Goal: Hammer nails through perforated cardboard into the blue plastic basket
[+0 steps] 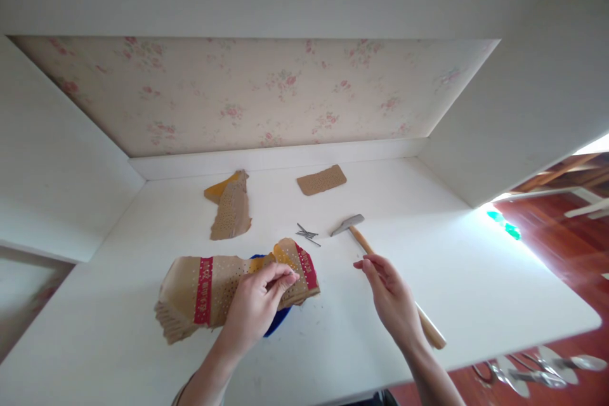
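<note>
My left hand (257,304) pinches a stack of perforated tan card pieces with red bands (209,288) that lies on the white table (333,349), over something blue (280,322). My right hand (387,295) hovers just right of the stack, its fingers loosely curled and nothing visible in them. It hangs above the wooden handle of a hammer (366,244), whose metal head points toward a small pile of nails (307,233).
Further back lie a torn tan and yellow perforated piece (231,209) and a small tan rectangle (321,179). A floral back wall (257,95) and white side panels enclose the table. Beyond the right edge is red wooden floor and several metal spoons (542,371).
</note>
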The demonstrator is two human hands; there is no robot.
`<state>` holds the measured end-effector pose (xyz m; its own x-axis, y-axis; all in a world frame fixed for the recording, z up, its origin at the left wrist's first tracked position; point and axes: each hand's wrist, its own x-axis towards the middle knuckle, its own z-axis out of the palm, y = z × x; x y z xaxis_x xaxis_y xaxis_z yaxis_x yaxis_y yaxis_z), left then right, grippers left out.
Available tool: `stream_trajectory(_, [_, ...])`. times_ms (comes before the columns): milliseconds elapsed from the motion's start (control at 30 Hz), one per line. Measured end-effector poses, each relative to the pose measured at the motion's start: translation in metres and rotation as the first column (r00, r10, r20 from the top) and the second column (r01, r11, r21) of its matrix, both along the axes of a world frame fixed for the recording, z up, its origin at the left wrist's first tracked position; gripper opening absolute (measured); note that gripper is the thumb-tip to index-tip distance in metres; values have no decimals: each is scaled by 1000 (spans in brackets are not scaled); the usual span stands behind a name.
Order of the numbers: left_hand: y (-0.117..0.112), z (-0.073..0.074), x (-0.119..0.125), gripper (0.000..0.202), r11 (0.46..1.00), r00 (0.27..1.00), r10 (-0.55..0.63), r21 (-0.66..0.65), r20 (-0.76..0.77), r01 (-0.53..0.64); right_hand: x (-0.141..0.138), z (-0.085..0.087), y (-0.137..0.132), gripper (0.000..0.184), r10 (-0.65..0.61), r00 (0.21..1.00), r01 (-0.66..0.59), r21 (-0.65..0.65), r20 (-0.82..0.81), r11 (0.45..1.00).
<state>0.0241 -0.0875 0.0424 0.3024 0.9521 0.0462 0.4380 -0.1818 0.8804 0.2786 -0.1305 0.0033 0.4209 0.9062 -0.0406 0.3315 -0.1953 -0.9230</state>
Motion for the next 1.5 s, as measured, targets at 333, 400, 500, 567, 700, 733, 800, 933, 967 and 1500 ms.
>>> stream_trajectory(333, [-1, -2, 0, 21, 999, 999, -7, 53, -47, 9, 8, -4, -3, 29, 11, 979, -6, -23, 205, 1000])
stream_trajectory(400, [0, -3, 0, 22, 998, 998, 2, 58, -57, 1, 13, -8, -3, 30, 11, 950, -2, -28, 311, 1000])
stream_trajectory(500, [0, -4, 0, 23, 998, 997, 8, 70, -71, -3, 21, -20, -2, 36, 30, 867, -10, -42, 497, 999])
stream_trajectory(567, [0, -4, 1, 23, 997, 998, 7, 76, -69, -2, 25, -31, -1, 41, 53, 804, -12, -72, 593, 997])
stream_trajectory(700, [-1, -7, 0, 21, 996, 999, 6, 93, -54, -1, 30, -48, 4, 39, 85, 722, 11, -134, 686, 991])
stream_trajectory(733, [-2, -8, 0, 21, 995, 999, 6, 100, -52, -1, 31, -50, 6, 39, 88, 715, 20, -146, 694, 989])
stream_trajectory(800, [-3, -10, 0, 20, 993, 999, 4, 116, -50, 2, 33, -51, 9, 35, 99, 716, 29, -171, 691, 985])
stream_trajectory(933, [-3, -12, -1, 20, 990, 999, -7, 140, -48, 14, 37, -43, 16, 24, 114, 783, 22, -210, 611, 977])
stream_trajectory(967, [-4, -12, -1, 20, 989, 999, -4, 146, -48, 11, 37, -38, 17, 23, 109, 811, 23, -217, 575, 976])
stream_trajectory(1500, [-7, -12, 1, 13, 985, 999, 6, 174, -33, 0, -34, 54, -42, 55, 144, 893, -262, -231, -427, 937])
